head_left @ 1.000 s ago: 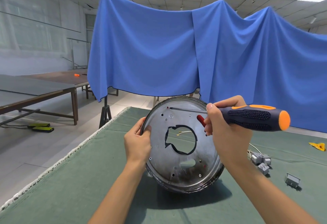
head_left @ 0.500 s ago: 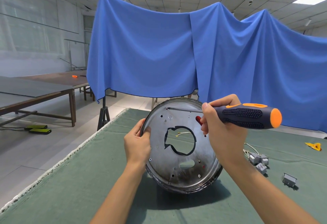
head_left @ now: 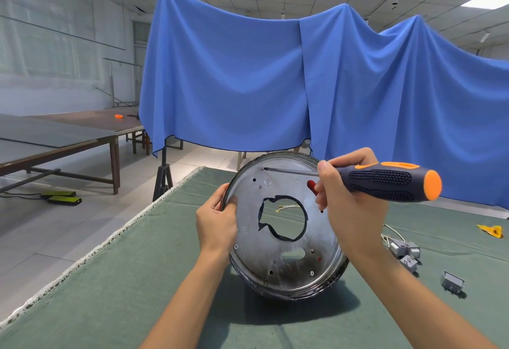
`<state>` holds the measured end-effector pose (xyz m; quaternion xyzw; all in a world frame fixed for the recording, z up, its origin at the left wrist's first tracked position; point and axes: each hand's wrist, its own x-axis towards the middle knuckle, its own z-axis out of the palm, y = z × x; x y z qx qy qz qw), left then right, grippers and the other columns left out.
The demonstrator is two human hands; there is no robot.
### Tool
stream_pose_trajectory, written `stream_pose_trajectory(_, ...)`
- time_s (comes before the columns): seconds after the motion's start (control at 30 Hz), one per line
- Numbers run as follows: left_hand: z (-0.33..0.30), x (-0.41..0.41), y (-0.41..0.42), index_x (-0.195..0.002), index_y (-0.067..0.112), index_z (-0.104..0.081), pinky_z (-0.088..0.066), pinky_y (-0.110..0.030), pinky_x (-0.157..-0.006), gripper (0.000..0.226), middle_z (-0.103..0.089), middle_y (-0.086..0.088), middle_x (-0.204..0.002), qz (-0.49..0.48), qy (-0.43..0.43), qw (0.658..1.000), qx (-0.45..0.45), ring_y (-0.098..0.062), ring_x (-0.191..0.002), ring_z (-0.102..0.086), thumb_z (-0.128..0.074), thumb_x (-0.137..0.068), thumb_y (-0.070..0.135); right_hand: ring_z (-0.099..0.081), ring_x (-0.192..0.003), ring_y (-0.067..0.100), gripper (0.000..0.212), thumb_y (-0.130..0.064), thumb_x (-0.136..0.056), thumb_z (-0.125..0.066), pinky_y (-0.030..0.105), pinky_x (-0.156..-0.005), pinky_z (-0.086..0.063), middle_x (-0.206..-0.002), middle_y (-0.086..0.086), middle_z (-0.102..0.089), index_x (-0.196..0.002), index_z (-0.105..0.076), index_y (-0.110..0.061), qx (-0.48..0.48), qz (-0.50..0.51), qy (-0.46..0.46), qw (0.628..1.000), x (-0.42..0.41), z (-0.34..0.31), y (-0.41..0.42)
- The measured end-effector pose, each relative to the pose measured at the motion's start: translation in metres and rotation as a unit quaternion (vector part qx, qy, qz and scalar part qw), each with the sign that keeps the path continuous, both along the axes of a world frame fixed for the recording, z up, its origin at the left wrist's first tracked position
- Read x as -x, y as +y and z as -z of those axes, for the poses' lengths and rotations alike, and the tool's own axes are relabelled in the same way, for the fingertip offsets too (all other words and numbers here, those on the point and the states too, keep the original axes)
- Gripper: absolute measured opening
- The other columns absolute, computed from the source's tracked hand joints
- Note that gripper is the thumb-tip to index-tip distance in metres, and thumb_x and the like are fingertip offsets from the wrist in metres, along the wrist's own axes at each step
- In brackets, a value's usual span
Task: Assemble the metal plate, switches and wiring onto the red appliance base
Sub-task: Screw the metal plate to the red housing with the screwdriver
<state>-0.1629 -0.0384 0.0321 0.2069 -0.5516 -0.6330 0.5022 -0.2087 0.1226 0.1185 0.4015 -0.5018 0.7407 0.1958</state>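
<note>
Head view: screwdriver (head_left: 385, 184) tip against metal plate (head_left: 278, 252).

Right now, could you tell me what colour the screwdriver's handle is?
Dark navy with orange accents and an orange end cap, on the screwdriver; head view.

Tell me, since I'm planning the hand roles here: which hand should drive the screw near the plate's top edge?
The right hand, probably: it already grips the screwdriver, whose tip sits at that hole. The left hand holds the metal plate rim, steadying it.
</note>
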Motion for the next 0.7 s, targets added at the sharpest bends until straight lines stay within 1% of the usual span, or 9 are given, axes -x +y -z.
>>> stream_pose_trajectory(0.1, -0.001, 0.000, 0.001, -0.085, 0.047, -0.065, -0.055, -0.027, -0.075, 0.040, -0.071, 0.024, -0.076, -0.004, -0.003, 1.000, 0.003, 0.000, -0.066, -0.065, -0.060, -0.091, 0.007, -0.055, -0.047, 0.026, 0.017, -0.024, -0.075, -0.067, 0.020, -0.044, -0.044, -0.059, 0.019, -0.054, -0.070, -0.053, -0.032, -0.008, -0.002, 0.002, 1.000, -0.001, -0.001, 0.000)
stream_pose_trajectory(0.3, -0.003, -0.002, 0.003, -0.080, 0.051, -0.062, -0.055, -0.032, -0.078, 0.043, -0.069, 0.027, -0.072, -0.013, -0.024, 1.000, 0.004, -0.009, -0.071, -0.065, -0.059, -0.092, 0.010, -0.054, -0.047, 0.029, 0.028, -0.009, -0.080, -0.069, 0.021, -0.042, -0.042, -0.057, 0.017, -0.053, -0.067, -0.051, -0.026, -0.024, 0.019, -0.006, 1.000, 0.000, -0.012, -0.006)
stream_pose_trajectory(0.4, -0.005, -0.003, 0.000, -0.079, 0.047, -0.064, -0.056, -0.034, -0.080, 0.040, -0.069, 0.028, -0.073, -0.013, -0.045, 0.999, -0.006, -0.009, -0.078, -0.068, -0.059, -0.091, 0.009, -0.054, -0.046, 0.030, 0.027, -0.017, -0.082, -0.072, 0.035, -0.047, -0.049, -0.054, 0.015, -0.055, -0.064, -0.052, -0.012, -0.107, 0.082, 0.023, 0.991, 0.002, -0.026, -0.012)
stream_pose_trajectory(0.47, -0.007, -0.006, -0.004, -0.082, 0.042, -0.066, -0.056, -0.039, -0.080, 0.035, -0.068, 0.026, -0.067, -0.012, -0.073, 0.997, -0.015, -0.014, -0.073, -0.065, -0.058, -0.090, 0.009, -0.055, -0.051, 0.032, 0.035, -0.030, -0.081, -0.072, 0.047, -0.056, -0.053, -0.055, 0.014, -0.058, -0.066, -0.056, -0.003, -0.186, 0.129, 0.039, 0.973, 0.003, -0.039, -0.017)
stream_pose_trajectory(0.5, -0.007, -0.007, -0.006, -0.083, 0.039, -0.068, -0.056, -0.041, -0.081, 0.033, -0.069, 0.023, -0.067, -0.009, -0.089, 0.996, -0.018, -0.017, -0.074, -0.065, -0.058, -0.089, 0.008, -0.056, -0.055, 0.032, 0.039, -0.035, -0.080, -0.071, 0.049, -0.061, -0.053, -0.056, 0.014, -0.059, -0.068, -0.057, 0.000, -0.217, 0.140, 0.044, 0.965, 0.004, -0.045, -0.019)
stream_pose_trajectory(0.57, -0.008, -0.009, -0.008, -0.081, 0.033, -0.072, -0.055, -0.046, -0.085, 0.032, -0.072, 0.014, -0.073, 0.008, -0.122, 0.992, -0.022, -0.023, -0.077, -0.065, -0.057, -0.089, 0.006, -0.054, -0.064, 0.035, 0.044, -0.040, -0.080, -0.071, 0.044, -0.064, -0.050, -0.063, 0.018, -0.057, -0.074, -0.060, 0.002, -0.264, 0.153, 0.059, 0.950, 0.006, -0.057, -0.023)
stream_pose_trajectory(0.6, -0.009, -0.010, -0.009, -0.074, 0.032, -0.073, -0.054, -0.047, -0.085, 0.034, -0.072, 0.007, -0.076, 0.020, -0.140, 0.990, -0.026, -0.025, -0.075, -0.063, -0.057, -0.088, 0.005, -0.050, -0.066, 0.035, 0.046, -0.042, -0.081, -0.071, 0.039, -0.062, -0.047, -0.064, 0.020, -0.055, -0.078, -0.061, 0.003, -0.286, 0.154, 0.066, 0.943, 0.008, -0.062, -0.024)
stream_pose_trajectory(0.63, -0.009, -0.011, -0.010, -0.066, 0.031, -0.072, -0.054, -0.045, -0.082, 0.037, -0.072, 0.000, -0.076, 0.033, -0.158, 0.987, -0.028, -0.024, -0.072, -0.060, -0.057, -0.087, 0.005, -0.045, -0.063, 0.031, 0.048, -0.043, -0.081, -0.071, 0.034, -0.059, -0.042, -0.061, 0.018, -0.052, -0.081, -0.061, 0.004, -0.309, 0.146, 0.065, 0.937, 0.010, -0.066, -0.026)
stream_pose_trajectory(0.7, -0.009, -0.013, -0.012, -0.062, 0.023, -0.071, -0.051, -0.036, -0.067, 0.035, -0.067, -0.009, -0.073, 0.066, -0.197, 0.978, -0.029, -0.022, -0.065, -0.054, -0.055, -0.086, 0.002, -0.037, -0.047, 0.016, 0.048, -0.044, -0.080, -0.072, 0.024, -0.049, -0.036, -0.046, 0.002, -0.043, -0.083, -0.062, 0.003, -0.352, 0.124, 0.035, 0.927, 0.017, -0.074, -0.028)
